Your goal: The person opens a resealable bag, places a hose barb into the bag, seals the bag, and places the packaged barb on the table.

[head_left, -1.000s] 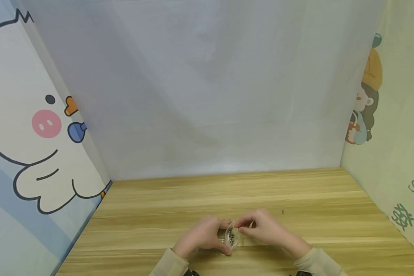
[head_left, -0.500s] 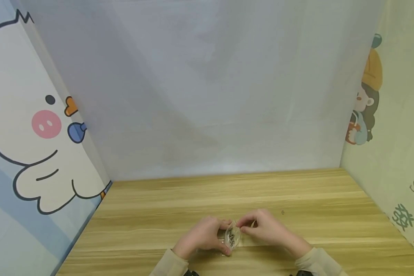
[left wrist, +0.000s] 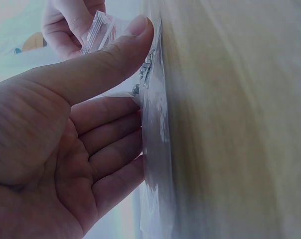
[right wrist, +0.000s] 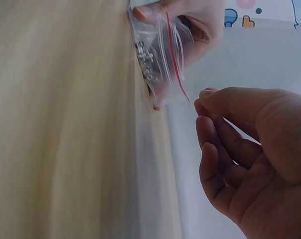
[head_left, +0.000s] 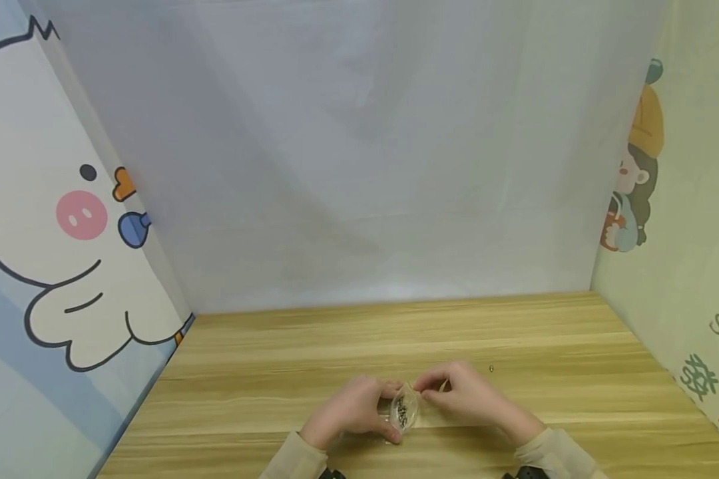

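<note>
A clear zip bag with a red line along its mouth lies near the table's front, its mouth gaping. Inside are several small metal pieces that look like screws. My left hand holds the bag from the left between thumb and fingers; in the left wrist view the thumb crosses in front of it. At the bag's right side, my right hand has its thumb and forefinger close together, just off the mouth's corner in the right wrist view. I see nothing between those fingertips.
A tiny metal piece lies on the wood-grain table, beyond my right hand. A pale grey sheet hangs behind the table. Printed panels with a cartoon duck and a cartoon child stand at the sides.
My right hand has shifted slightly to the right, away from the bag's mouth. My left hand and the bag stay nearly where they were.
</note>
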A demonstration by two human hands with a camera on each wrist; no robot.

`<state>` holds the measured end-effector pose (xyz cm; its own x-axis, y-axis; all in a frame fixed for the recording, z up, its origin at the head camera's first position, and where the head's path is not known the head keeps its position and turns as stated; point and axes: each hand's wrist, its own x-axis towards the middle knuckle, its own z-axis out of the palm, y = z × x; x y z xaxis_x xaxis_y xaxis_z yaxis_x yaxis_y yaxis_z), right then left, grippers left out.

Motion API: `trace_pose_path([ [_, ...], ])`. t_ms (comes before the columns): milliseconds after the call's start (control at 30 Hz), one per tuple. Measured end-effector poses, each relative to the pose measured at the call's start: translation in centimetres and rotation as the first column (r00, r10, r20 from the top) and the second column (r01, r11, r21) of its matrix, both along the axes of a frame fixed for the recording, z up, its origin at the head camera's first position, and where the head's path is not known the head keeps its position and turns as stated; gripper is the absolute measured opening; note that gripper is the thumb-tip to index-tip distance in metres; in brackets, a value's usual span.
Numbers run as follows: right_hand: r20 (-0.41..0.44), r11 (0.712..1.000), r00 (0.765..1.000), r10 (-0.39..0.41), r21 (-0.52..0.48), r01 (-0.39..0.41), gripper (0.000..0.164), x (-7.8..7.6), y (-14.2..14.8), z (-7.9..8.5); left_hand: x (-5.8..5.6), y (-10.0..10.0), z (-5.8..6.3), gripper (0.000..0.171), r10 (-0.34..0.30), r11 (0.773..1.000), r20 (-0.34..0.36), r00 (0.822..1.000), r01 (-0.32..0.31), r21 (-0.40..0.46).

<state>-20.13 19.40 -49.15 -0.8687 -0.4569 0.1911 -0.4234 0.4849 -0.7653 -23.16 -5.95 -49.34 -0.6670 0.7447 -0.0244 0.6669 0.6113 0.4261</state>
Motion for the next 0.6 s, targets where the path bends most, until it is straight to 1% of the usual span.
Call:
trace_pose_path([
  [100, 0.002, 1.0, 1.0, -0.012, 0.0, 0.012, 0.013, -0.3, 0.7, 0.1, 0.0, 0.0, 0.0, 0.077, 0.006, 1.0, -0.003, 1.0, -0.006, -0.007],
  [233, 0.004, 0.999, 0.999, -0.048, 0.02, 0.048, 0.015, -0.9, 2.2, 0.2, 0.0, 0.1, 0.0, 0.079, 0.011, 1.0, 0.002, 1.0, -0.011, -0.006],
  [467, 0.03, 0.993, 0.993, -0.111, 0.049, 0.11, 0.017, -1.8, 5.7, 0.2, -0.1, 0.1, -0.1, 0.08, 0.008, 1.0, -0.001, 1.0, -0.008, -0.007],
  [600, 0.027, 0.987, 0.989, -0.149, 0.068, 0.147, 0.018, -2.0, 7.8, 0.2, 0.0, 0.1, -0.1, 0.081, 0.007, 1.0, -0.002, 1.0, -0.007, -0.007],
])
